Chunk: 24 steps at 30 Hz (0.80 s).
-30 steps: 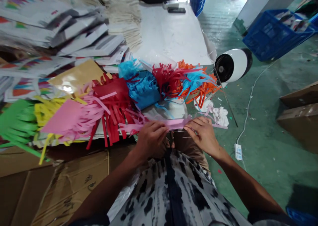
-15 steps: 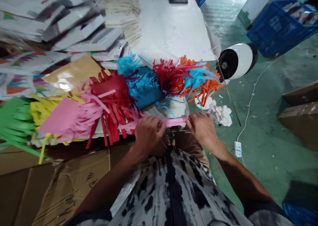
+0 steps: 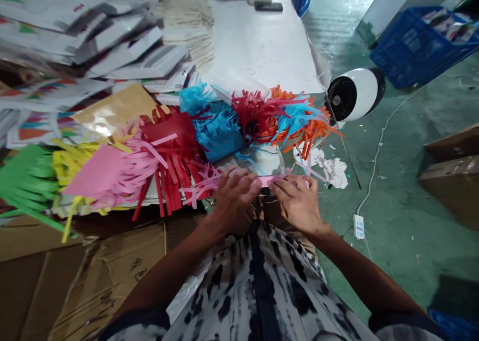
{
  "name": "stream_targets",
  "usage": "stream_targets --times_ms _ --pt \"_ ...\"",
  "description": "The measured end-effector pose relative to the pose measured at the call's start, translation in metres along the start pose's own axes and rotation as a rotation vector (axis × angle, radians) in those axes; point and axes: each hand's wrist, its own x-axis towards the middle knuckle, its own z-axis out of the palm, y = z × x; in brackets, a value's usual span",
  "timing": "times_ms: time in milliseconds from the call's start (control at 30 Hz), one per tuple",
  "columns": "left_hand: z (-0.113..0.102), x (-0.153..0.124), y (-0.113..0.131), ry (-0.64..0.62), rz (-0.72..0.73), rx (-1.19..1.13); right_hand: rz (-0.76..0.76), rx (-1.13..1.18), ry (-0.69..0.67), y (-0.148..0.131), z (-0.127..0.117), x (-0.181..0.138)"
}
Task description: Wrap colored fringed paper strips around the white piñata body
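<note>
A pink fringed paper [image 3: 265, 181] is stretched between my two hands at the near edge of the table. My left hand [image 3: 236, 197] has its fingers laid together over the left part, and pink strips stick out beyond it. The right part is under the fingers of my right hand [image 3: 299, 201], with pale pink strips trailing past it. Both thumbs are mostly hidden. Left of my hands lie red fringed paper [image 3: 170, 131] and another pink fringed piece [image 3: 99, 169]. A blue fringed bundle [image 3: 219, 134] sits just beyond my left hand.
Yellow [image 3: 73, 161] and green fringed paper [image 3: 26, 171] lie far left, below stacks of printed white packets [image 3: 149, 64]. Orange fringe [image 3: 309, 129] and crumpled white paper [image 3: 336, 172] are at the right. A fan [image 3: 357, 94], a power strip [image 3: 358, 226] and a blue crate [image 3: 404, 46] stand on the floor.
My hands have come closer together, so less of the pink paper shows between them. The fingers now lie flatter over it, and the strips at both ends spread out more.
</note>
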Motion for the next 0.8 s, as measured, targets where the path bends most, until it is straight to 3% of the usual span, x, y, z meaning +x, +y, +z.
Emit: stream_targets --times_ms 67,167,300,433,500,567,667,800 --pt "-0.002 -0.003 0.002 -0.052 0.116 -0.073 0.022 -0.006 -0.008 0.002 0.001 -0.002" --pt "-0.001 -0.01 -0.002 -0.048 0.131 -0.063 0.027 0.001 -0.058 0.005 0.0 -0.005" --pt "-0.003 -0.02 -0.032 0.029 0.144 -0.002 0.041 -0.001 -0.064 0.012 -0.002 -0.012" --pt "-0.023 -0.024 -0.056 0.076 -0.003 0.059 0.034 0.014 -0.048 0.018 -0.002 -0.018" --pt "-0.028 -0.02 -0.05 0.145 -0.071 0.096 0.033 0.023 -0.042 0.019 -0.001 -0.018" --pt "-0.024 -0.013 -0.033 0.185 -0.029 0.05 0.044 0.033 -0.029 0.019 -0.002 -0.015" --pt "-0.007 0.002 -0.006 0.05 0.068 -0.105 0.05 0.052 -0.016 0.018 -0.006 -0.008" --pt "0.009 0.013 0.003 -0.104 0.018 -0.192 0.075 0.07 -0.046 0.016 -0.01 0.002"
